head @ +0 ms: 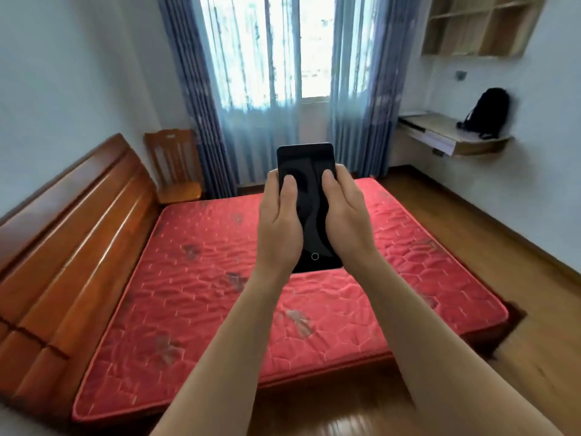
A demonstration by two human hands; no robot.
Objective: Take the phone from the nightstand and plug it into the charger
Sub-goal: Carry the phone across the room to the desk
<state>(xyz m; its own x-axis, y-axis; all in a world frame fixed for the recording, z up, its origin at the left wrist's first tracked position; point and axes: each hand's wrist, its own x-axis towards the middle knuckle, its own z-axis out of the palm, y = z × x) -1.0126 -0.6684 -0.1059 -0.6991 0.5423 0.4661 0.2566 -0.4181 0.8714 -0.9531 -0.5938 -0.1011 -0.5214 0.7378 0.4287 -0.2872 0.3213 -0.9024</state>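
Left hand [279, 221]: wrapped round the left edge of the phone [309, 196], thumb laid on the dark screen, centre of the frame.
Right hand [342, 215]: wrapped round the right edge of the same phone, thumb on the glass.
Phone: one; black, screen dark, held upright between both hands, raised above the bed [220, 278]; round mark near its lower end; already off any nightstand.
Charger: none visible; no cable, no plug, no nightstand identifiable in the frame.
Step in hand (judged): carrying the phone toward a charger, pick-up done, plugging not yet done.
Doing it well (judged): firm hold at both long edges; lower end left uncovered for the connector; one hand freed for the cable once found; connector lined up straight before pushing.
Bed: one; red quilted mattress, bare, wooden headboard at the left of the frame.
Chair [176, 165]: one; wooden, left of centre, beside the curtains.
Curtains [201, 99]: two blue panels, upper centre, framing one bright window.
Worktop [452, 136]: one; wall-mounted, right of the frame.
Backpack [487, 113]: one; black, standing on the worktop.
Wall shelves [481, 23]: one unit, upper right.
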